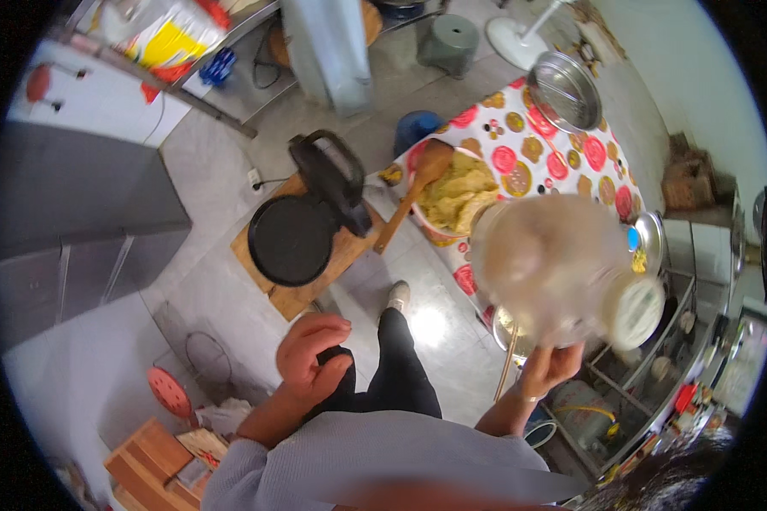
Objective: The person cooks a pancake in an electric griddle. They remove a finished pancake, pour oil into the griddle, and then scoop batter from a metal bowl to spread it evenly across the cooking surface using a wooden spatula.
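My right hand [550, 370] is raised at the right, its fingers closed on the near edge of a large see-through container [558, 247]. The container is smeared by motion, and I cannot make out its beige contents. A round whitish lid or tub [635, 311] shows at its right side; whether the two are joined is unclear. In front of my body, my left hand [315, 353] is empty, with loosely bent fingers and the thumb apart. Beyond the container, a bowl [458, 232] holds yellowish mash [460, 192], with a wooden paddle [430, 170] lying across its rim.
An electric griddle [291, 241] stands with its lid up on a wooden board [273, 294]. The patterned tablecloth [588, 153] carries a metal strainer pot [564, 92]. A metal rack [631, 387] stands at right, a grey cabinet [85, 187] at left, and a stool [447, 44] farther back.
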{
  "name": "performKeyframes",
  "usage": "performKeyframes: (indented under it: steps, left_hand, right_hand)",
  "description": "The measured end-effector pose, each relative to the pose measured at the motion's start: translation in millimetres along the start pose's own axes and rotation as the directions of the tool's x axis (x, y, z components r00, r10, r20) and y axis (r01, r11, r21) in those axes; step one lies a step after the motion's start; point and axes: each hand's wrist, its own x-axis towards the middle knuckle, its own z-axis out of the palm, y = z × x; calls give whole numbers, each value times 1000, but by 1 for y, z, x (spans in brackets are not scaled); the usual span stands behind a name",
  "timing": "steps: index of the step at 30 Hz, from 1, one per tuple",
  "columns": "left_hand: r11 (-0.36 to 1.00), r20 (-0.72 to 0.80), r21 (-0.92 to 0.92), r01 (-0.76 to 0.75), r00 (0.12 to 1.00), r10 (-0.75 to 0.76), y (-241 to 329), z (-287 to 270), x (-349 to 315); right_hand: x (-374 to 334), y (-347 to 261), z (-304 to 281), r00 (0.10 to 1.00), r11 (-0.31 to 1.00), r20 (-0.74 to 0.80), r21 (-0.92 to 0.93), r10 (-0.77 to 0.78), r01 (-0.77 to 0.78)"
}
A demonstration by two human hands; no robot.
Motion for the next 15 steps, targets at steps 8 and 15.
performKeyframes:
  steps: [8, 15]
  left_hand:
    - [972, 312, 203, -121, 949, 53, -23, -110, 16]
    - [892, 416, 451, -27, 891, -184, -116, -203, -73]
  right_hand:
    - [-136, -21, 95, 661, 991, 740, -132, 121, -33]
    - [-239, -31, 181, 514, 988, 857, -45, -38, 148]
